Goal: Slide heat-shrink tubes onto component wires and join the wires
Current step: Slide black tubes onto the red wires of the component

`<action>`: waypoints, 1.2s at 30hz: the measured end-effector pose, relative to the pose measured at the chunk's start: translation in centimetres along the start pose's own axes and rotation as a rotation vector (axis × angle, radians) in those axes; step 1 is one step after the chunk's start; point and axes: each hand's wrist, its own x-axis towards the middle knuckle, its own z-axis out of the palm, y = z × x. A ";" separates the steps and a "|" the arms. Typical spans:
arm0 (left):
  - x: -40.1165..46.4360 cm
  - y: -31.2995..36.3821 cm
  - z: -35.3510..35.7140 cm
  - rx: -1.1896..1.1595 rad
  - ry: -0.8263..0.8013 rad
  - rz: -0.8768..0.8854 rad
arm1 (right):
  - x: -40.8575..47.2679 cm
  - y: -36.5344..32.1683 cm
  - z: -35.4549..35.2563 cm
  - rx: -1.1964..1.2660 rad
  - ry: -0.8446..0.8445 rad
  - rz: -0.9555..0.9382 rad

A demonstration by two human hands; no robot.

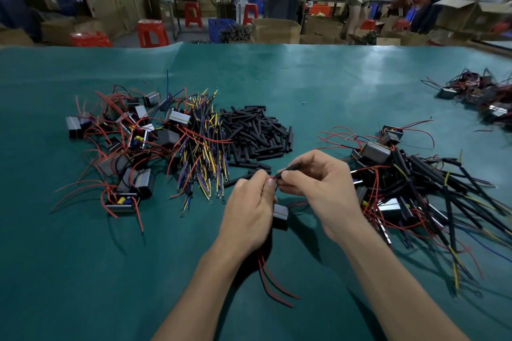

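Note:
My left hand (249,207) pinches a thin red wire (273,176) at its tip. Just to its right, my right hand (318,191) holds a black heat-shrink tube (291,168) between thumb and forefinger, its end meeting the wire tip. A small grey component (280,214) hangs below between the hands. Red and black wires (273,282) trail from under my left wrist over the green table mat (277,77). Loose black tubes (257,133) lie heaped beyond my hands.
A heap of components with red wires (122,141) lies at the left, beside a bundle of yellow and blue ring-terminal wires (202,147). Joined units with tubes (415,191) pile at the right, another pile (482,94) far right. People, boxes and red stools stand beyond the table.

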 end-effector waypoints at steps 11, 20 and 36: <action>-0.1 0.1 0.0 -0.016 0.015 0.025 | -0.2 -0.3 0.1 0.181 0.008 0.128; -0.3 0.3 -0.2 -0.017 -0.038 0.061 | -0.3 -0.5 0.1 0.058 -0.022 0.059; 0.2 0.1 -1.5 -0.241 0.067 -0.054 | -0.2 0.0 0.1 -0.157 -0.003 -0.135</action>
